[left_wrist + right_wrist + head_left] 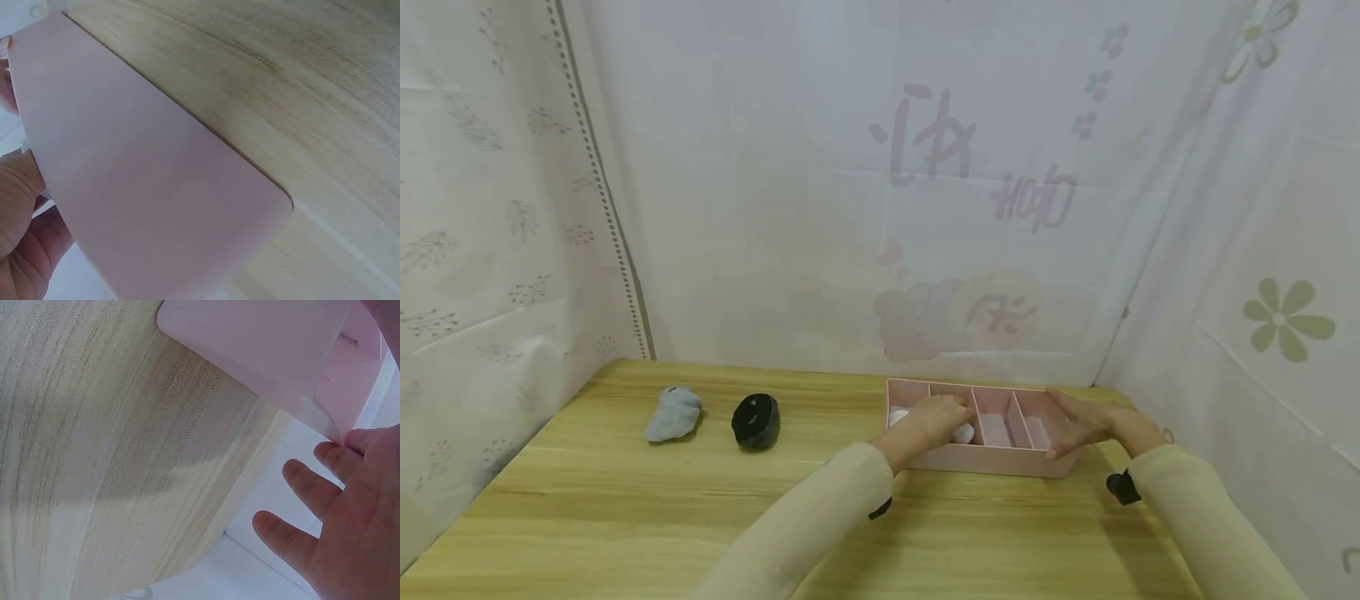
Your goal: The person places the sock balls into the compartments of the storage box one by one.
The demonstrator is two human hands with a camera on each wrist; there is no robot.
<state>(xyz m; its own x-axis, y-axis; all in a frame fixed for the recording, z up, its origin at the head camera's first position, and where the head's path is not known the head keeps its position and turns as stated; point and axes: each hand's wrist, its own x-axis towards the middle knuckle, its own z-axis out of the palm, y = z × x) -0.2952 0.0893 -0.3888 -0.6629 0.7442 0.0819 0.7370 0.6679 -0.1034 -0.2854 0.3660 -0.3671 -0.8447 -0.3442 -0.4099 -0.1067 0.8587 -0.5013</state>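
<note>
"Where does the pink box (985, 460) lie?"

"Below the left hand (932, 421), long axis running sideways to the right hand (1088, 421), whose straight, spread fingers touch its right end."

"Is the left grasping anything?"

"Can't tell; its fingertips are hidden inside. A white piece (964, 434), nearer that hand, shows just to its right."

On the table (625, 517), left to right: bundle (674, 414), object (756, 422), box (992, 460)

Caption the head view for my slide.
Left hand in a pink divided box, right hand touching its end, black object and grey bundle farther left.
</note>
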